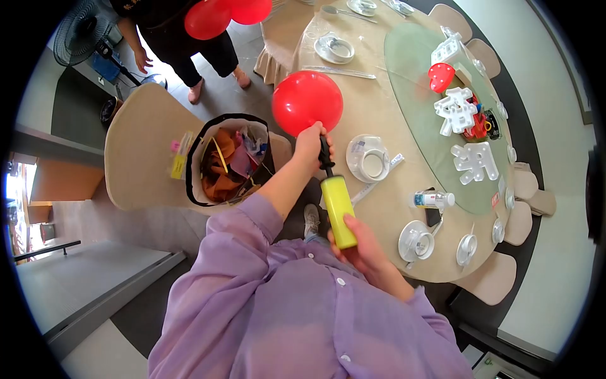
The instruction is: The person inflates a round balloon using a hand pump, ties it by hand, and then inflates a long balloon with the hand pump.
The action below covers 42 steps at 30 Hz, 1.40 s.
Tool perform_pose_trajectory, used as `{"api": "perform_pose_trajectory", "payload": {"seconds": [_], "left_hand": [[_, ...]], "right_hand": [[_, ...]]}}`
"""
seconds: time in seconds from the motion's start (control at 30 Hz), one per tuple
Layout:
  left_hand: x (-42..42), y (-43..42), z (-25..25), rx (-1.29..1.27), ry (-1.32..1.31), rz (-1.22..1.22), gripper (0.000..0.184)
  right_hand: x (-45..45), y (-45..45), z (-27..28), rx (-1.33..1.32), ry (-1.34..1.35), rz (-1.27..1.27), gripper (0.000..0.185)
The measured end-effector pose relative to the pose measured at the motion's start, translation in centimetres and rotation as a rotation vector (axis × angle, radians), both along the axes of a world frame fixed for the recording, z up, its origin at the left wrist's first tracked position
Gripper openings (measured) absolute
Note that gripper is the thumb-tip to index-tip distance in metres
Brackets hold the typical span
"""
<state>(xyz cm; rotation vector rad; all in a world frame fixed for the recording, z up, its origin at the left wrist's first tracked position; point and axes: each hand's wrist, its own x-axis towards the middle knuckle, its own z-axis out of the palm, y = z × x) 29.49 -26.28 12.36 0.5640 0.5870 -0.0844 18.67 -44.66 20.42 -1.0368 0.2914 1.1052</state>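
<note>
A round red balloon is inflated above the table's near left edge. My left hand is closed at the balloon's neck, beside the black end of a hand pump. The pump's yellow-green barrel points down toward my body, and my right hand is wrapped round its lower part. Whether the balloon's neck sits on the pump's black part is hidden by my left fingers.
The round table bears wrapped dish sets, a water bottle and white balloon-like letter pieces. A bag of colourful scraps rests on a chair. A person stands beyond, near red balloons and a fan.
</note>
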Motion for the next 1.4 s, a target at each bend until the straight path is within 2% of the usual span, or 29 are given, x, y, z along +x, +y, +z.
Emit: {"api": "perform_pose_trajectory", "payload": {"seconds": [0.1,0.17,0.27,0.33,0.37,0.43,0.5,0.57,0.6,0.67,0.83,0.9,0.93,1.0,1.07,1.13,1.17,1.2,1.23,1.33,1.37,1.4], "left_hand": [[0.1,-0.3,0.4,0.035,-0.075,-0.017,0.018],[-0.1,0.0,0.7,0.016,-0.073,-0.021,0.019],[-0.5,0.2,1.6,0.117,-0.067,-0.018,0.020],[-1.2,0.0,1.2,0.473,-0.155,-0.176,0.023],[-1.5,-0.5,0.6,0.635,-0.224,-0.222,0.027],[-2.3,-1.1,0.5,0.805,-0.232,-0.342,0.027],[-2.6,-1.3,-0.8,1.213,-0.427,-0.520,0.026],[-3.4,-1.4,1.7,1.224,-0.239,-0.838,0.026],[-3.8,-1.1,1.4,1.246,-0.231,-0.826,0.026],[-4.4,-0.5,-0.1,1.601,-0.433,-0.745,0.028],[-6.3,0.3,0.2,1.598,-0.302,-0.902,0.030],[-7.0,0.2,0.7,1.263,-0.117,-0.899,0.029],[-7.2,0.4,0.2,1.255,-0.114,-0.906,0.029],[-7.7,0.9,-1.5,0.980,-0.051,-0.860,0.028],[-8.4,1.1,-0.5,0.892,-0.048,-0.803,0.030],[-8.7,1.0,-0.6,0.846,-0.050,-0.773,0.030],[-9.2,0.9,-0.7,0.878,-0.057,-0.772,0.031],[-10.0,0.6,-0.8,0.903,-0.059,-0.766,0.032],[-11.3,0.4,-1.6,0.891,-0.047,-0.754,0.032],[-16.2,2.0,-6.4,1.496,0.042,-0.941,0.030],[-17.9,2.5,-8.1,1.725,0.058,-0.966,0.029],[-19.3,2.9,-9.2,1.707,0.065,-0.958,0.029]], "right_hand": [[0.9,1.6,-1.4,-0.050,-0.137,-0.033,0.030],[0.8,1.5,-1.3,-0.024,-0.135,-0.030,0.029],[1.5,1.1,-1.0,-0.124,-0.171,0.097,0.036],[2.5,1.1,-1.7,-0.408,-0.430,0.205,0.042],[4.0,1.2,-2.5,-0.405,-0.438,0.198,0.042],[7.9,1.9,-4.1,-0.410,-0.708,-0.094,0.046],[9.3,3.5,-4.2,-0.341,-0.738,-0.067,0.042],[10.4,5.4,-4.7,-0.253,-0.773,-0.020,0.039],[10.6,5.5,-5.8,-0.271,-0.627,-0.045,0.034],[10.8,5.8,-7.4,-0.313,-0.413,-0.068,0.026],[10.1,6.1,-9.2,-0.230,-0.303,0.001,0.022],[10.2,6.2,-10.5,-0.188,-0.296,0.014,0.020],[10.3,6.2,-11.1,-0.171,-0.344,0.032,0.021],[10.0,5.7,-11.2,-0.172,-0.376,0.029,0.022],[9.8,6.5,-9.4,-0.018,-0.288,-0.022,0.020],[10.3,6.5,-10.7,0.062,-0.297,-0.071,0.020],[10.8,6.8,-11.3,0.146,-0.307,-0.101,0.019],[11.2,7.6,-7.9,0.069,-0.284,-0.315,0.019],[13.0,7.0,-7.3,0.083,-0.341,-0.310,0.019],[15.9,5.5,-4.1,0.004,-0.635,-0.226,0.023],[15.5,5.3,-3.4,-0.007,-0.626,-0.210,0.023],[15.0,5.1,-2.5,-0.164,-0.801,-0.144,0.024]]}}
